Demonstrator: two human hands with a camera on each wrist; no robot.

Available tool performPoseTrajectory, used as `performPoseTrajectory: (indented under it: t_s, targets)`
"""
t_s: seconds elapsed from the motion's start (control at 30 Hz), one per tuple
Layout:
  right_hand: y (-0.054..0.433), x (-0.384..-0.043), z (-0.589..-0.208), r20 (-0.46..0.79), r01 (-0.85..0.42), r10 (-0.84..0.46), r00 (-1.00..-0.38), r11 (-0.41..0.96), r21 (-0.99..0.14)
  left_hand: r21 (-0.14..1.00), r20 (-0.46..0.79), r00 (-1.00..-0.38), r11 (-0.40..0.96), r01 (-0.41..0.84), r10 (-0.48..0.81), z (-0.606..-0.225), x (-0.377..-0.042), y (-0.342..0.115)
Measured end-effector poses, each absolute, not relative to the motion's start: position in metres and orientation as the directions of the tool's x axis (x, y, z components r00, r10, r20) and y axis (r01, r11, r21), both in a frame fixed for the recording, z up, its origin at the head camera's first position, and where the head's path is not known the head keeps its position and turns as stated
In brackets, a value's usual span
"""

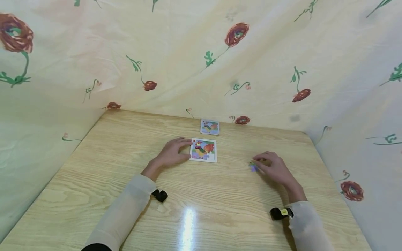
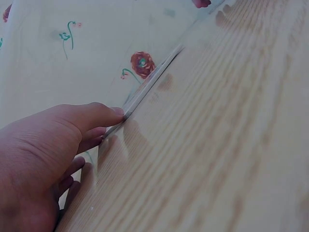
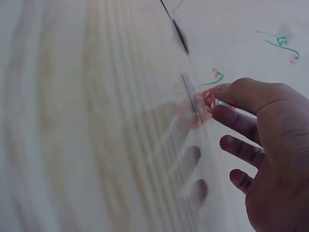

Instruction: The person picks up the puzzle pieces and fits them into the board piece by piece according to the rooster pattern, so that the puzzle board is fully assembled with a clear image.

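Observation:
A jigsaw puzzle (image 1: 203, 150) in a white frame shows a rooster, with a white gap at its lower right. My left hand (image 1: 172, 151) touches the frame's left side, index finger near the upper corner and thumb near the lower one. In the left wrist view the thumb (image 2: 104, 116) meets the edge of the thin, flat puzzle frame (image 2: 149, 82). Over to the right, my right hand (image 1: 273, 167) hovers at a small purple and green puzzle piece (image 1: 253, 168). The right wrist view shows that piece (image 3: 189, 93) edge-on, just beyond the thumb and index fingertips.
Behind the puzzle lies a card (image 1: 209, 127) with the same rooster picture. The wooden table (image 1: 220, 209) meets a flowered cloth (image 1: 179, 69) at the back and sides. Light glares off the tabletop near the front.

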State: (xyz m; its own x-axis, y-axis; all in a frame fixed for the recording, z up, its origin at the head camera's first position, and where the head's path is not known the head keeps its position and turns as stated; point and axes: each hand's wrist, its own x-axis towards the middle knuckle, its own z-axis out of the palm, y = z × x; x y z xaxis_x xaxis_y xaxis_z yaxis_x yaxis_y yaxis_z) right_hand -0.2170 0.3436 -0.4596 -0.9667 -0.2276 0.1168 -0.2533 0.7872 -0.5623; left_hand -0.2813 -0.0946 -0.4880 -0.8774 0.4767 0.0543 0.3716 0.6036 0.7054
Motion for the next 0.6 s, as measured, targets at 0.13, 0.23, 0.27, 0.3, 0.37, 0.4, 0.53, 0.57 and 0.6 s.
performPoseTrajectory:
  t_s: [0.13, 0.23, 0.27, 0.3, 0.37, 0.4, 0.53, 0.57, 0.6]
  targets:
    - [0.352, -0.214, -0.461, 0.056, -0.222, -0.234, -0.971, 0.783, -0.581, 0.706, 0.057, -0.877, 0.602, 0.374, 0.477, -0.490, -0.282, -0.095]
    - [0.356, -0.213, -0.464, 0.031, -0.224, -0.256, -0.966, 0.773, -0.593, 0.703, 0.058, -0.877, 0.604, 0.375, 0.476, -0.491, -0.283, -0.095]
    - [0.357, -0.212, -0.465, 0.025, -0.226, -0.265, -0.964, 0.768, -0.599, 0.703, 0.059, -0.877, 0.604, 0.376, 0.477, -0.491, -0.283, -0.095]
    - [0.358, -0.212, -0.465, 0.020, -0.230, -0.274, -0.962, 0.764, -0.602, 0.703, 0.059, -0.877, 0.604, 0.376, 0.477, -0.491, -0.283, -0.095]
    - [0.359, -0.213, -0.466, 0.015, -0.238, -0.289, -0.957, 0.756, -0.609, 0.701, 0.060, -0.877, 0.605, 0.378, 0.478, -0.492, -0.284, -0.095]
    - [0.359, -0.213, -0.467, 0.014, -0.242, -0.296, -0.955, 0.752, -0.613, 0.699, 0.060, -0.876, 0.607, 0.379, 0.478, -0.492, -0.284, -0.095]
    - [0.360, -0.214, -0.467, 0.010, -0.250, -0.312, -0.950, 0.742, -0.622, 0.699, 0.056, -0.875, 0.607, 0.378, 0.481, -0.491, -0.284, -0.095]
    - [0.360, -0.214, -0.466, 0.010, -0.250, -0.313, -0.950, 0.739, -0.626, 0.699, 0.054, -0.875, 0.608, 0.377, 0.481, -0.491, -0.284, -0.094]
    - [0.361, -0.214, -0.466, 0.008, -0.248, -0.312, -0.950, 0.740, -0.626, 0.700, 0.052, -0.876, 0.608, 0.375, 0.480, -0.490, -0.284, -0.094]
